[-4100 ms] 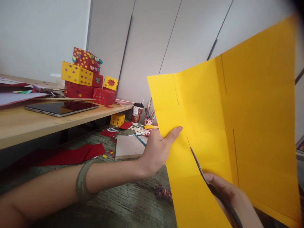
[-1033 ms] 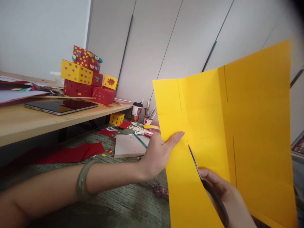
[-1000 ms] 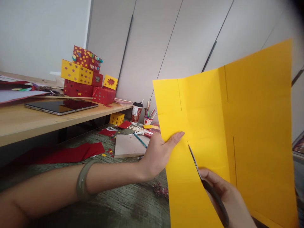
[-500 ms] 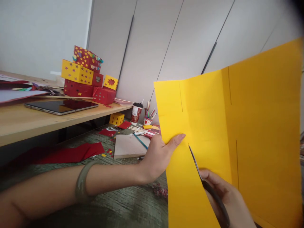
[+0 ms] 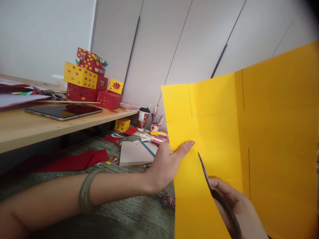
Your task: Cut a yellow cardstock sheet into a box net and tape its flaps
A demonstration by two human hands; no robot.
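Note:
A large sheet of yellow card (image 5: pixel 216 119), creased into panels and slit in several places, stands upright before me. My left hand (image 5: pixel 167 164) grips its left edge, thumb on the near face and the other fingers hidden behind. Dark-handled scissors (image 5: pixel 220 199) are in my right hand (image 5: pixel 239 202), at the lower part of the card. Their blades lie in a cut that rises from the bottom, the tip just right of my left thumb. Part of my right hand is hidden by the card. A bangle (image 5: pixel 86 191) circles my left wrist.
Red and yellow decorated boxes (image 5: pixel 82 93) are stacked on a wooden shelf (image 5: pixel 62 127) beside a tablet (image 5: pixel 64 111). Below are a lidded cup (image 5: pixel 143 119), a pen pot (image 5: pixel 155 126), a pale board (image 5: pixel 137 153) with a teal pencil, and red card (image 5: pixel 74 161).
The yellow card's right side has shifted slightly to the right. Both hands and the scissors stay almost where they were.

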